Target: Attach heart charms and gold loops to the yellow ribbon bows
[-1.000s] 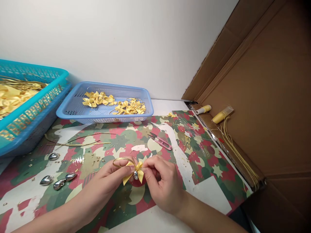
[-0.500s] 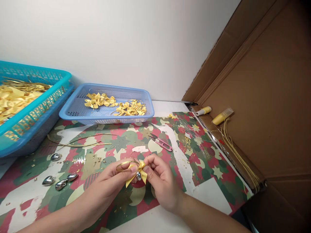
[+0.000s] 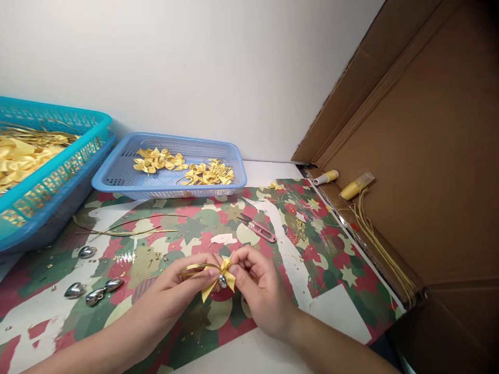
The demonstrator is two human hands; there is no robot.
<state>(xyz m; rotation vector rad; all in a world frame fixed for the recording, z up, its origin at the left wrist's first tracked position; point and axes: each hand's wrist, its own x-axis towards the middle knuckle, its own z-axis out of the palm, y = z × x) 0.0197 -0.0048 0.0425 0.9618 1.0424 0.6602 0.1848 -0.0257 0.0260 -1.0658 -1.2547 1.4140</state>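
Between my two hands, just above the patterned table cover (image 3: 210, 322), is a yellow ribbon bow (image 3: 229, 281) with a silver charm (image 3: 222, 281) at its middle. My left hand (image 3: 183, 283) pinches the bow's left side, along with a loop of gold cord (image 3: 192, 267) that sticks out leftward over the fingers. On the other side, my right hand (image 3: 259, 285) grips the bow near its knot with thumb and curled fingers. Several silver heart charms (image 3: 75, 290) lie on the table to the left. Thread snips (image 3: 258, 228) with a pink handle rest beyond my hands.
A blue basket (image 3: 117, 188) holds two heaps of yellow bows. At far left a turquoise basket (image 3: 89, 137) is full of yellow ribbon and gold cord. Loose gold cords (image 3: 132, 232) lie in front. Cardboard (image 3: 421, 156) walls the right side, beside yellow tubes (image 3: 356, 186) and hanging cords (image 3: 384, 259).
The gold cord loop has turned flatter and now points further left. Both hands keep their hold on the bow, almost in place. The view has shifted slightly.
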